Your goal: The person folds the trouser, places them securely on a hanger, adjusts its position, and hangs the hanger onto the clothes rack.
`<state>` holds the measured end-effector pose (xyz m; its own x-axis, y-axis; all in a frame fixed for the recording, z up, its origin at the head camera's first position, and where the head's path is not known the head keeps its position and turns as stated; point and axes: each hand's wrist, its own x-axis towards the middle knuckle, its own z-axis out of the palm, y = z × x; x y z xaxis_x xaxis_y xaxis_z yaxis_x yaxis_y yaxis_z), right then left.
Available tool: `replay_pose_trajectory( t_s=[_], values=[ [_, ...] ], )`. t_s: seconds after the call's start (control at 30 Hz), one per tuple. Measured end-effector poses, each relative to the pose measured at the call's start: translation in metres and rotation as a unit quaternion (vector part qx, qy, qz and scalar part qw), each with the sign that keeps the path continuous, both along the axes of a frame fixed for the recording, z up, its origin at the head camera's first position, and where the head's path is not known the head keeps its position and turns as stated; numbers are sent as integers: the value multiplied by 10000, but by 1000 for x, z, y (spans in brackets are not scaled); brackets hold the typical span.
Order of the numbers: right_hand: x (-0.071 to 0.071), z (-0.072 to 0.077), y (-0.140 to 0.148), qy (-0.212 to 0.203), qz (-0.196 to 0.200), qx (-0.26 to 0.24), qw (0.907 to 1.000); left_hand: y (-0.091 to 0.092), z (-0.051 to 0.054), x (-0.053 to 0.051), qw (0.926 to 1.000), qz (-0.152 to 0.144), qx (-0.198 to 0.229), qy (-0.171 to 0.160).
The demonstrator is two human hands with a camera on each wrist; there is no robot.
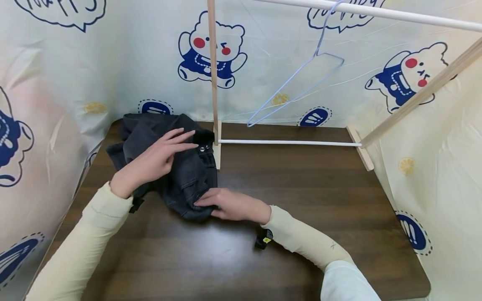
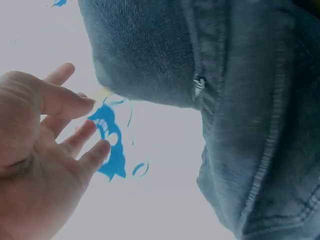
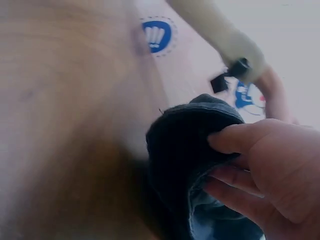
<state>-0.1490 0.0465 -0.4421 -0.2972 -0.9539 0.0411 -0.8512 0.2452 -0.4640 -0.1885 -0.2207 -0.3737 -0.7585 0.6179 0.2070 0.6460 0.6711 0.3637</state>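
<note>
Presently, the right hand (image 1: 232, 204) pinches the near edge of the dark garment (image 1: 184, 186) between thumb and fingers. The left hand (image 1: 156, 156), with fingers loosely extended, is over this garment and holds nothing. The garment lies bunched on the table (image 1: 286, 175), left of the right hand, beside the rack (image 1: 213, 67) with 1 blue hanger (image 1: 280, 90).

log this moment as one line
right hand pinches edge of dark garment | left hand over garment, not gripping | hanger on white rail
</note>
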Motion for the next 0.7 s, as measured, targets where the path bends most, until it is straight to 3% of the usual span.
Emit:
replay_pose_trajectory(
  t_s=[0.17, 0.23, 0.3, 0.4, 0.53, 0.7],
  values=[
    [-10, -10, -2, -554, 221, 277, 9978, 11, -8, -16, 9968, -126, -764, -182],
    [-22, -9, 3, -920, 165, 72, 9956, 12, -9, -18, 9963, -100, -825, -216],
    [-38, -8, 9, -1051, -163, -296, 9939, 10, -9, -17, 9966, -2, -762, -309],
    [-67, -7, 16, -1203, -1146, -809, 9828, 4, -6, -11, 9970, 195, -573, -484],
    [-98, -17, 13, -1261, -2246, -901, 9620, -4, -3, 2, 9976, 408, -302, -464],
    [-115, -33, -5, -1197, -2379, -812, 9604, -10, -3, 23, 9983, 576, 13, 49]
  ],
)
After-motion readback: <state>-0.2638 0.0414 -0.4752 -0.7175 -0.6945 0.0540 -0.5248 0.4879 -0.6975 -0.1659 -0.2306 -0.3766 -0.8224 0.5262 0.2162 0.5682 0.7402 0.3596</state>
